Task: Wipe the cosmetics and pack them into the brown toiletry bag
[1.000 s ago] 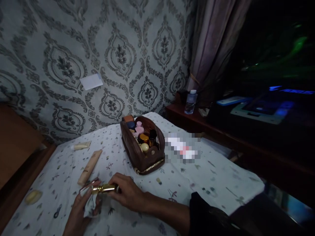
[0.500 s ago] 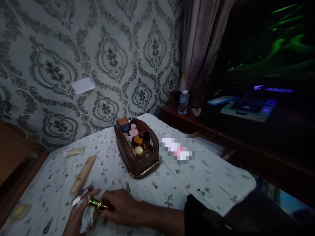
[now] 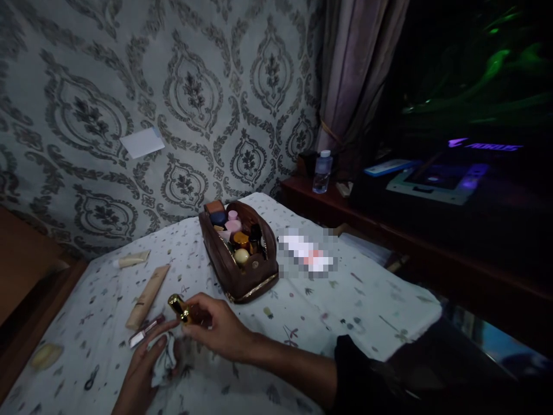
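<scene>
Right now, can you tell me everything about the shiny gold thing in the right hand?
The shiny gold thing has a glossy surface, like metal or plastic. Its free end is wide, then it narrows and widens again; the rest is hidden by the fingers of the right hand, which grips it. It tilts, with that end towards the upper left of the picture. The left hand is close; I can't tell whether a finger touches it.

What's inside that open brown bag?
Inside the brown bag are a dark blue item, pink items, an amber item, a pale round item and a dark item. Whatever lies beneath them is covered.
</scene>
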`<state>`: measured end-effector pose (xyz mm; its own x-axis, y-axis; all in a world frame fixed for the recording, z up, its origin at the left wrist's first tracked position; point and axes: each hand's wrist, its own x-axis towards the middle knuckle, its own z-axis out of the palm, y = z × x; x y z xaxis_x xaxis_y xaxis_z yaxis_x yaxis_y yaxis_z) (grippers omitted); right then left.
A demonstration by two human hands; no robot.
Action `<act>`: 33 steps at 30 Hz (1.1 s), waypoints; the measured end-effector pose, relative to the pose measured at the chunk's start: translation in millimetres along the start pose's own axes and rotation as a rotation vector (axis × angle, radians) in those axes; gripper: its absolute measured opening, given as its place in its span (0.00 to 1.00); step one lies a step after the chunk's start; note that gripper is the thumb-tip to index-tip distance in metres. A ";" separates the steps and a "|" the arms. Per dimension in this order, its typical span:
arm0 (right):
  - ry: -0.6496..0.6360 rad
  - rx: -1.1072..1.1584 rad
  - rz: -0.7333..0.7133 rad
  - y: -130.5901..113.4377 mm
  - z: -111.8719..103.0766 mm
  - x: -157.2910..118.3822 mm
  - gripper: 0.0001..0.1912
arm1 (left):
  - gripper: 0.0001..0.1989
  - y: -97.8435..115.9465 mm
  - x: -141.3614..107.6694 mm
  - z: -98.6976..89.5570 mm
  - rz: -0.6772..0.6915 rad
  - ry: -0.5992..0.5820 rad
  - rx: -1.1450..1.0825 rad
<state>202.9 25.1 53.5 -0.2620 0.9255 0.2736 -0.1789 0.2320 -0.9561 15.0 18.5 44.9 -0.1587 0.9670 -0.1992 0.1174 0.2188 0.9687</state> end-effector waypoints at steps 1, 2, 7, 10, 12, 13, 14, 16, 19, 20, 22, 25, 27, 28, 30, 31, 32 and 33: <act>0.008 -0.007 -0.011 -6.0 -6.0 -2.3 0.18 | 0.27 1.7 -1.2 0.1 -0.009 -0.029 0.009; 0.029 -0.028 -0.024 -13.4 -13.3 -4.8 0.19 | 0.26 3.2 -3.0 0.5 -0.026 -0.060 0.013; 0.215 -0.153 -0.096 -60.1 -64.9 -12.4 0.13 | 0.23 21.6 -19.0 14.5 0.032 -0.246 0.171; 0.311 -0.179 -0.147 -81.3 -97.3 -7.9 0.15 | 0.22 48.8 -26.6 35.4 0.346 -0.389 0.429; 0.323 -0.176 -0.170 -88.9 -114.9 -2.8 0.17 | 0.24 68.8 -28.5 55.2 0.486 -0.555 0.561; 0.317 -0.192 -0.179 -91.1 -122.2 -0.5 0.18 | 0.26 77.7 -28.6 66.6 0.526 -0.594 0.608; 0.309 -0.223 -0.189 -92.7 -128.6 1.3 0.19 | 0.28 85.0 -28.2 78.3 0.557 -0.623 0.648; 0.289 -0.343 -0.197 -95.3 -139.5 3.4 0.19 | 0.30 94.6 -26.3 100.9 0.598 -0.620 0.697; 0.266 -0.598 -0.190 -100.4 -153.2 3.1 0.18 | 0.32 96.2 -22.9 123.7 0.608 -0.605 0.774; 0.252 -0.681 -0.190 -102.7 -157.6 2.7 0.18 | 0.32 94.1 -21.9 127.3 0.620 -0.617 0.803; 0.206 -0.825 -0.216 -108.0 -165.9 2.4 0.16 | 0.31 88.0 -20.3 129.2 0.669 -0.651 0.866; 0.103 -1.017 -0.280 -116.1 -177.0 3.7 0.13 | 0.33 77.9 -17.8 125.9 0.774 -0.692 0.980; 0.026 -1.120 -0.307 -120.9 -182.8 5.3 0.13 | 0.36 73.4 -15.8 124.0 0.831 -0.692 1.078; -0.015 -1.160 -0.308 -123.1 -185.2 6.2 0.13 | 0.38 72.1 -14.5 123.6 0.853 -0.688 1.128; -0.090 -1.204 -0.282 -126.6 -188.7 7.9 0.13 | 0.39 70.8 -11.9 123.4 0.880 -0.673 1.217; -0.114 -1.203 -0.262 -127.7 -189.7 8.7 0.12 | 0.39 70.3 -10.5 123.5 0.891 -0.669 1.251; -0.126 -1.183 -0.243 -128.2 -190.1 9.5 0.11 | 0.39 69.6 -9.1 123.7 0.906 -0.667 1.276; -0.125 -1.143 -0.225 -128.1 -189.7 10.0 0.11 | 0.39 68.6 -7.7 123.8 0.928 -0.663 1.288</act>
<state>403.1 61.5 158.8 -0.4362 0.8079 0.3963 0.7066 0.5802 -0.4051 145.7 42.1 94.5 0.7740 0.6325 -0.0285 0.6309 -0.7667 0.1187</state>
